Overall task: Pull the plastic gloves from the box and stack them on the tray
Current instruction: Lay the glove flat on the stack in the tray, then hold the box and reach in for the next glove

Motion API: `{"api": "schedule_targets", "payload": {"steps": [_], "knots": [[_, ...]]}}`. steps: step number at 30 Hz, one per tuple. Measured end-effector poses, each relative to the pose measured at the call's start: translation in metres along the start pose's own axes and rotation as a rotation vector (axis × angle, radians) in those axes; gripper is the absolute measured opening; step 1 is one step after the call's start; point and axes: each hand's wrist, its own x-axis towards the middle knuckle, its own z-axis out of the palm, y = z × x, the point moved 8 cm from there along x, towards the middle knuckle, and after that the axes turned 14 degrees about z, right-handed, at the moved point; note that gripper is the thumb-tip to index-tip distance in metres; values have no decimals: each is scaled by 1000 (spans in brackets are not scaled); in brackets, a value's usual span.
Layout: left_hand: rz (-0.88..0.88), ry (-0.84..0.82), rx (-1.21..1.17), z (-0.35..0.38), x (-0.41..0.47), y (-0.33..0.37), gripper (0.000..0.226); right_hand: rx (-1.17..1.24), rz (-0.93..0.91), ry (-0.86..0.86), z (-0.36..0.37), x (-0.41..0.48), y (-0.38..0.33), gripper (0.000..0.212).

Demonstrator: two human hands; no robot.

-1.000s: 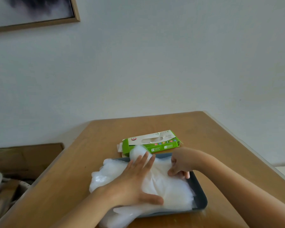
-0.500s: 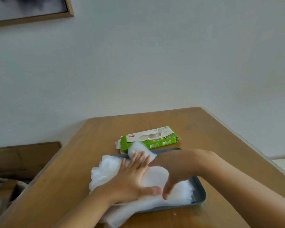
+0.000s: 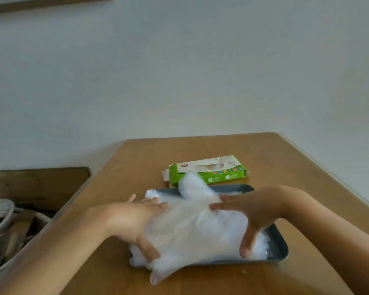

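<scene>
Two flat hands — left hand [image 3: 134,218], right hand [image 3: 254,211] — on crinkly gloves [image 3: 196,228]

Wooden table [image 3: 200,152] — grey tray [image 3: 282,245] near edge, green box [image 3: 219,178] just behind.

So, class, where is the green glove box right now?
In the head view the green box lies on the table, just beyond the far edge of the tray, slightly right of centre, a glove tip overlapping its front.

I see the tray [image 3: 280,241] on the worktop [image 3: 200,150], the gloves [image 3: 196,226] piled on it, spilling over its near-left edge; the box [image 3: 207,171] lies just behind the tray.
</scene>
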Motion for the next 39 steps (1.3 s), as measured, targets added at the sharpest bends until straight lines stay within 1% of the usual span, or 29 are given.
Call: {"api": "schedule_targets", "payload": {"steps": [2, 3, 4, 6, 7, 8, 10, 13, 16, 19, 23, 25, 29, 32, 34, 39], "knots": [[74, 37, -172, -13, -3, 1, 94, 80, 0, 62, -15, 0, 5, 91], [103, 102, -245, -22, -1, 1, 86, 149, 5, 137, -26, 2, 9, 83], [109, 187, -260, -35, 0, -1, 83, 248, 17, 241, -39, 6, 15, 73], [63, 367, -231, -60, 7, -10, 81, 398, 57, 474, -61, 15, 29, 49], [48, 431, -244, -69, 12, -15, 74, 422, 70, 567, -68, 22, 36, 39], [48, 472, -269, -75, 21, -18, 68, 435, 71, 622, -73, 32, 41, 35], [53, 505, -303, -78, 42, -24, 60, 462, 50, 648, -73, 48, 46, 33], [35, 558, -363, -77, 73, -40, 57, 486, 13, 666, -72, 69, 51, 31], [9, 606, -418, -73, 98, -55, 58, 476, 1, 690, -74, 82, 58, 30], [6, 631, -503, -63, 111, -72, 63, 492, -34, 703, -81, 89, 61, 26], [65, 650, -546, -57, 116, -79, 71, 516, -83, 718, -87, 102, 57, 20], [93, 652, -586, -54, 119, -82, 70, 501, -103, 697, -86, 115, 51, 19], [130, 641, -612, -51, 123, -84, 72, 511, -79, 698, -87, 129, 50, 15], [135, 642, -622, -51, 124, -85, 74, 462, -61, 750, -91, 131, 49, 8], [138, 644, -626, -51, 124, -84, 77, 390, -66, 798, -91, 131, 45, 9], [131, 641, -595, -51, 123, -83, 66, 338, -103, 884, -91, 126, 44, 8]]}}
